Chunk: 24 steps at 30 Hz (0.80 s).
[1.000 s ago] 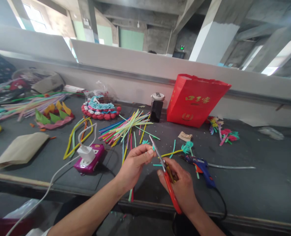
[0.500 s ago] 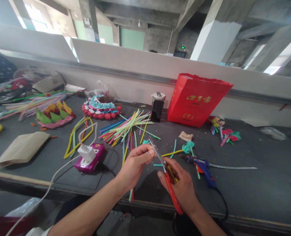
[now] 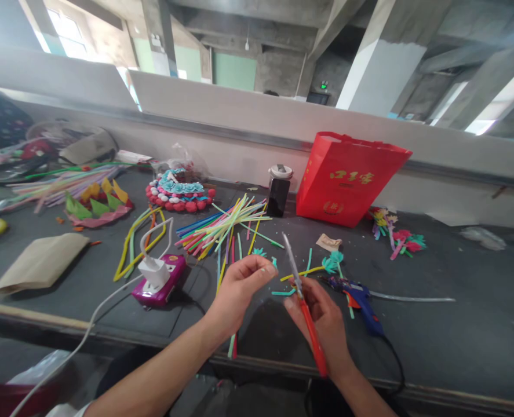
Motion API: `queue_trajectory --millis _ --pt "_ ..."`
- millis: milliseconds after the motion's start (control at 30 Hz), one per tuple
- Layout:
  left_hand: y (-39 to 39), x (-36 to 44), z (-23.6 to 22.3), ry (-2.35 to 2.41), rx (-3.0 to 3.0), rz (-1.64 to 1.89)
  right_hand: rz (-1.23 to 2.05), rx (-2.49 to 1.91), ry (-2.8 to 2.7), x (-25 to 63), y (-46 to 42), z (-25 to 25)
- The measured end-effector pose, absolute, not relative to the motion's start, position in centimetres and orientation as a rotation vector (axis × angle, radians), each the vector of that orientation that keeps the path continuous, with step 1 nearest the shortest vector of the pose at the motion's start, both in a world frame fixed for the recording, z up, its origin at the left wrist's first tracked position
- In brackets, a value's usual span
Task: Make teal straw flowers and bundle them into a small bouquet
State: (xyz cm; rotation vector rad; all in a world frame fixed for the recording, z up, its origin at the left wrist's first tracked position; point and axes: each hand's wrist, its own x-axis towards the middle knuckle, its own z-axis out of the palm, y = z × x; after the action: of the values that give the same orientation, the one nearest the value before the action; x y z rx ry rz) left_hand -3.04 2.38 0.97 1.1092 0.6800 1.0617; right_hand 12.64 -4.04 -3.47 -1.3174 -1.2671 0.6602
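Note:
My left hand pinches a short teal straw piece between thumb and fingertips. Red-handled scissors rest in my right hand, their blades pointing up and away, a little to the right of the piece and apart from it. Just beyond my hands lie a teal straw flower beside a yellow straw, and another teal flower. A cut teal straw is on the table between my hands.
A blue glue gun with its cord lies to the right. Colourful straws are heaped behind my left hand. A purple power socket with a white plug stands at left. Farther back are a red bag and a dark bottle.
My right hand has drawn the scissors rightward and turned them more upright, off the teal piece. My left hand has stayed nearly in place, still pinching.

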Motion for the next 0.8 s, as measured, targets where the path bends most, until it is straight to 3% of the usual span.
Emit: queue_trajectory --millis 333,800 --pt "1.3 -1.7 -0.1 0.863 1.973 1.011 0.913 -1.121 -1.046 12.6 -3.2 -2.1" --pt "1.2 -1.5 -0.3 0.913 2.001 1.061 0.890 -1.198 -1.037 13.5 -3.5 -1.9"
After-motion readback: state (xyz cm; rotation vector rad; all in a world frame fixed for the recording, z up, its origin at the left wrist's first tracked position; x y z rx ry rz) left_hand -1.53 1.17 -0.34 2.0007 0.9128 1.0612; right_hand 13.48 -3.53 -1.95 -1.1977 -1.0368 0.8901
